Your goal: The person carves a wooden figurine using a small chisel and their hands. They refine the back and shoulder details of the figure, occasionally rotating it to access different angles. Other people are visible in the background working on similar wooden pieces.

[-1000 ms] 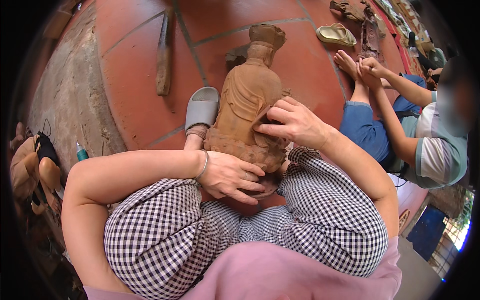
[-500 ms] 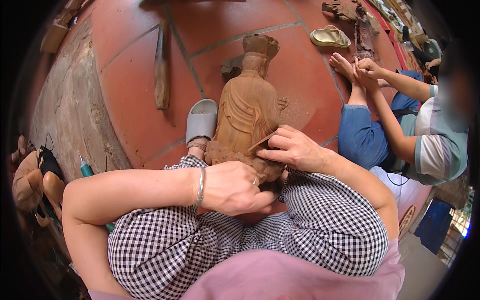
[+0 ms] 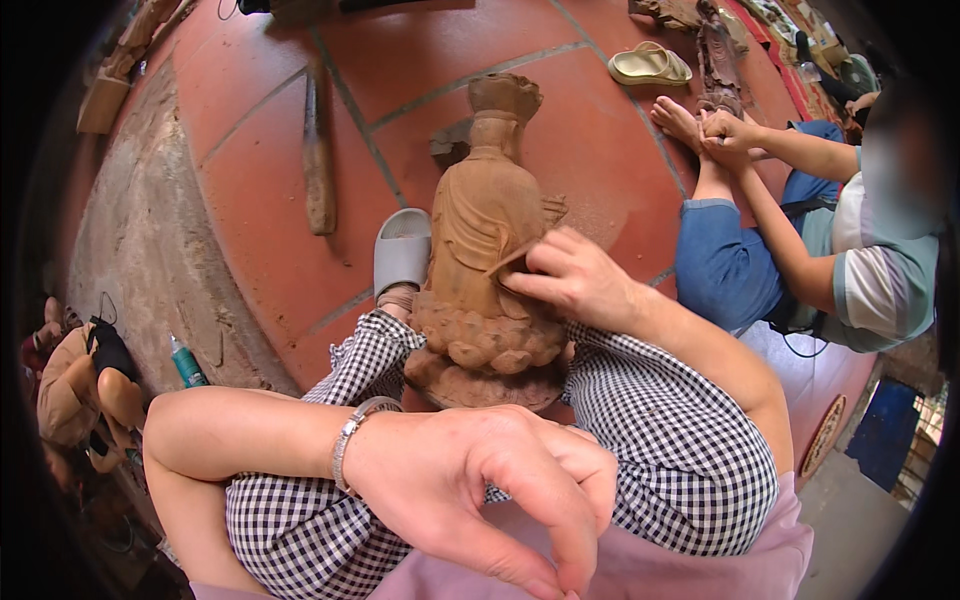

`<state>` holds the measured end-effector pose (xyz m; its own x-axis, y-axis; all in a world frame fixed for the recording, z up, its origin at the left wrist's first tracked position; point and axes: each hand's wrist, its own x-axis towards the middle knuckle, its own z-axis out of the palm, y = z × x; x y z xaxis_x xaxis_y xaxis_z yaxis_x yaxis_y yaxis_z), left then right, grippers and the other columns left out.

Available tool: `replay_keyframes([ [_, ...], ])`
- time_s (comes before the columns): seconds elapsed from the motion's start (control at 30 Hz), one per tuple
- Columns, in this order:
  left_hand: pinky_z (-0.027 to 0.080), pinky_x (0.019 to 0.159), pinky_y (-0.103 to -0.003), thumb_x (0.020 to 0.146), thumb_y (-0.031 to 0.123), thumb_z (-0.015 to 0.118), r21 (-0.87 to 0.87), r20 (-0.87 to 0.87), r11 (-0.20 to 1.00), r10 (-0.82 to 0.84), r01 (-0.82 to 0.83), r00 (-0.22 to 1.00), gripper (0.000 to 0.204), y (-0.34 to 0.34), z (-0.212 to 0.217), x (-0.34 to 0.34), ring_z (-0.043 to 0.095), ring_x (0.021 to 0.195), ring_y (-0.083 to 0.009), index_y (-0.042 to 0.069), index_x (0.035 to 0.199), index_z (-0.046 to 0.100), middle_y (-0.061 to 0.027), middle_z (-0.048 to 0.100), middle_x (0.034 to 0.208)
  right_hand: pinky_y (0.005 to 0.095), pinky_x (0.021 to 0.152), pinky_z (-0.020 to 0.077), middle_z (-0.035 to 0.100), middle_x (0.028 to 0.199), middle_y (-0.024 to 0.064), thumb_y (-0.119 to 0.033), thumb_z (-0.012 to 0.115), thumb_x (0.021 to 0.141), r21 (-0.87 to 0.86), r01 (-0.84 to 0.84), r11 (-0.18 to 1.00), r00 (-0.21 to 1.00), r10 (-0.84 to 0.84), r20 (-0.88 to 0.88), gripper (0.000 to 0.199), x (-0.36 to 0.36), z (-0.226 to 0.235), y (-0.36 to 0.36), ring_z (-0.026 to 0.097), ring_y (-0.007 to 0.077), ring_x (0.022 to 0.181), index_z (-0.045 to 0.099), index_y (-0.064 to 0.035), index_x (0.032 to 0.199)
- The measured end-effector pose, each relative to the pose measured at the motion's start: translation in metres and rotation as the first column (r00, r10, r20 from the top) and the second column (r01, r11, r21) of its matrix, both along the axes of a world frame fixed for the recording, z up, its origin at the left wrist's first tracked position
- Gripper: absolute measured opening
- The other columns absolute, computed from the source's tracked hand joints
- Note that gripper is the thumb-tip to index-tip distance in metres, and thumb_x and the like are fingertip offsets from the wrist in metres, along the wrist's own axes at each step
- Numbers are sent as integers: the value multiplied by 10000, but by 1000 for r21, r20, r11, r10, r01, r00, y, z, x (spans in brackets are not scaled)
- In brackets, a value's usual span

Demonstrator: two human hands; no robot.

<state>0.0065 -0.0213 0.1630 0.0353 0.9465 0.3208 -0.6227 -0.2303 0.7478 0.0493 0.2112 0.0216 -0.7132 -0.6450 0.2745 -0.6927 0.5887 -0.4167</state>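
We see the carved wooden statue lying on its back along the red tiled floor, its lotus base wedged between our knees in the checked trousers; that clamp keeps it from rolling. Our right hand pinches a thin strip, which looks like sandpaper (we cannot tell for sure), closed against the figure's robe; our left hand, with a bracelet at the wrist, hangs loosely curled above our lap, gripping nothing. A grey sandal sits just beside the statue's left flank; at the floor's right edge another person's hands work a separate carving.
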Motion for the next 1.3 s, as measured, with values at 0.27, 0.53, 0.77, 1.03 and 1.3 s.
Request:
replay_keyframes([
  [0.27, 452, 712, -310, 919, 66, 735, 64, -34, 991, 121, -118, 992, 58, 3, -10, -2, 580, 834, -206, 36, 921, 785, -82, 638, 922, 382, 803, 471, 546, 928, 46, -165, 672, 719, 69, 95, 993, 987, -85, -139, 424, -12, -2, 4, 557, 243, 886, 704, -93, 1135],
  [0.53, 468, 693, -317, 926, 101, 710, 186, -26, 950, 261, -252, 965, 106, 5, -9, -3, 592, 797, -221, 24, 916, 782, -87, 648, 871, 382, 815, 476, 561, 912, 48, -151, 707, 717, -26, -14, 1000, 999, 12, -52, 396, -4, -6, 12, 582, 254, 905, 722, -96, 1109],
  [0.77, 548, 827, -392, 789, 162, 733, -37, -949, 994, -68, 102, 308, 309, -12, -94, 21, 651, 949, -266, 73, 1080, 679, -75, 643, 975, 376, 812, 482, 550, 902, 40, -132, 647, 757, -35, -90, 995, 996, 90, 11, 300, 15, -11, 5, 561, 243, 877, 712, -105, 1048],
  [1.03, 572, 809, -387, 831, 154, 620, 61, -997, 976, 48, 208, 67, 296, -16, -138, 25, 659, 970, -264, 103, 1117, 672, -88, 617, 1032, 379, 831, 489, 548, 915, 41, -152, 633, 765, 33, -90, 995, 996, 90, -7, 326, 5, -5, 6, 571, 234, 900, 695, -102, 1081],
  [1.3, 585, 744, -390, 833, 152, 621, 18, -992, 986, -4, 164, 128, 289, -15, -139, 22, 660, 940, -264, 123, 1114, 683, -87, 595, 987, 391, 791, 510, 591, 966, 70, -9, 726, 717, -44, 166, 985, 978, -170, -122, 350, -37, 15, 25, 605, 273, 921, 682, -85, 1055],
])
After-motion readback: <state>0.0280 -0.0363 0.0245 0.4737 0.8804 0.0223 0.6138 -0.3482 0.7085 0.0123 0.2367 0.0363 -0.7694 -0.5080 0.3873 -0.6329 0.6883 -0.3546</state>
